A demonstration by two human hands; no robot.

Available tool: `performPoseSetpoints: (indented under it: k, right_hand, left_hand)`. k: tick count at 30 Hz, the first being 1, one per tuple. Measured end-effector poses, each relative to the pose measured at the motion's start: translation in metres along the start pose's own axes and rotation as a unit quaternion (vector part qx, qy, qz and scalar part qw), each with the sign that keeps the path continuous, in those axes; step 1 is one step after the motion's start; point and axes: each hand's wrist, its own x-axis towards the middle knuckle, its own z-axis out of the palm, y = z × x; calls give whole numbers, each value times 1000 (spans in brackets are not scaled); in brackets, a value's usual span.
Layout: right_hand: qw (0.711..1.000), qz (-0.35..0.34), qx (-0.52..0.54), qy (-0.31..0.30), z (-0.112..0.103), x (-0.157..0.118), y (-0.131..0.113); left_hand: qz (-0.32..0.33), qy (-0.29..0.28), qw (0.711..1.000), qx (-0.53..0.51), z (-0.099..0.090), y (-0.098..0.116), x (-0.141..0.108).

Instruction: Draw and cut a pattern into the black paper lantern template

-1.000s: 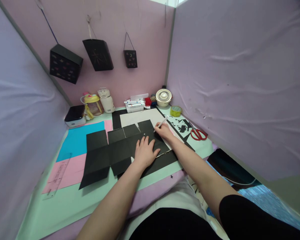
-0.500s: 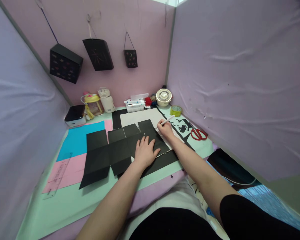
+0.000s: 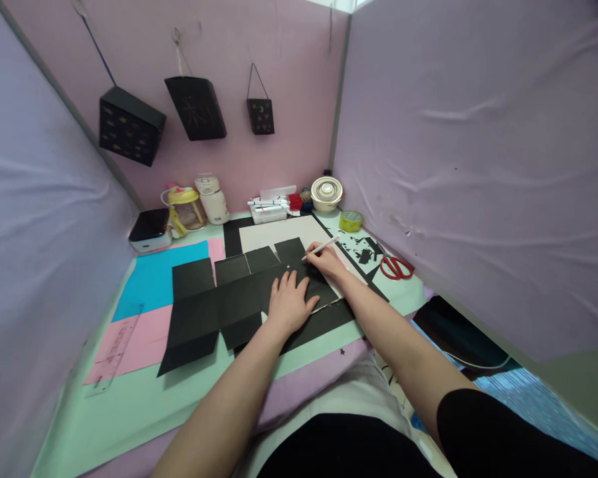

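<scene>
A creased black paper sheet (image 3: 239,295) with cut flaps lies across the middle of the table. On its right part my left hand (image 3: 292,302) rests flat, fingers spread. My right hand (image 3: 325,259) grips a white pen (image 3: 326,243), whose tip is at the black paper near its upper right edge. A small light mark shows on the paper just above my left fingertips. Beneath are a white sheet (image 3: 259,236) and another black sheet (image 3: 329,322).
Red scissors (image 3: 397,267), black scraps (image 3: 365,253) and yellow-green tape (image 3: 351,221) lie at the right. Blue paper (image 3: 149,279), pink paper (image 3: 147,345) and a clear ruler (image 3: 117,352) are at the left. A marker box (image 3: 269,211) stands behind; black boxes (image 3: 197,109) hang above.
My right hand has moved slightly left with the pen, from beside the black paper's right edge onto the paper. My left hand has stayed in place.
</scene>
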Motion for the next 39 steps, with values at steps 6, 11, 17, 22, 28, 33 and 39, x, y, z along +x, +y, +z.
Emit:
performPoseSetpoints:
  k: [6, 11, 17, 22, 28, 33, 39]
  right_hand:
    - [1000, 15, -20, 2, 0, 0, 0]
    - [999, 16, -31, -10, 0, 1, 1]
    - [999, 22, -17, -22, 1, 0, 2]
    - [999, 32, -5, -27, 2, 0, 1]
    - [999, 32, 5, -35, 2, 0, -1]
    - [999, 29, 3, -32, 2, 0, 0]
    - [999, 24, 5, -38, 2, 0, 1]
  left_hand:
    - [-4, -8, 1000, -2, -1, 0, 0]
    - [-2, -8, 1000, -1, -1, 1, 0]
    - [1, -5, 1000, -2, -2, 1, 0]
    - [-4, -9, 1000, 0, -2, 1, 0]
    - [-1, -3, 1000, -1, 0, 0, 0]
    - [-3, -6, 1000, 0, -1, 0, 0]
    - [-1, -5, 1000, 0, -1, 0, 0]
